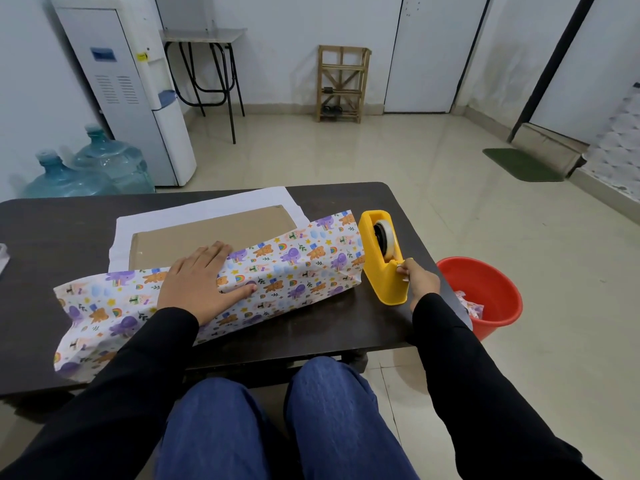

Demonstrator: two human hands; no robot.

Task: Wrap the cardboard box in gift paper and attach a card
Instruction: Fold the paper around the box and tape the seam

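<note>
Now, left hand (199, 280) flat on gift paper (294, 271) at cardboard box (214, 233) edge, right hand (419, 280) pinching tape (388, 239) at dispenser (381, 271)

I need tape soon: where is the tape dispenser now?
Head view: the dispenser stands at the right end of the table, just right of the gift paper; the right hand pinches its tape.

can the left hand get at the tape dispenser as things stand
Probably not without letting go. The left hand lies flat on the gift paper, pressing its flap onto the cardboard box, and the tape dispenser stands past the box's right end. The right hand pinches the tape end there.
</note>
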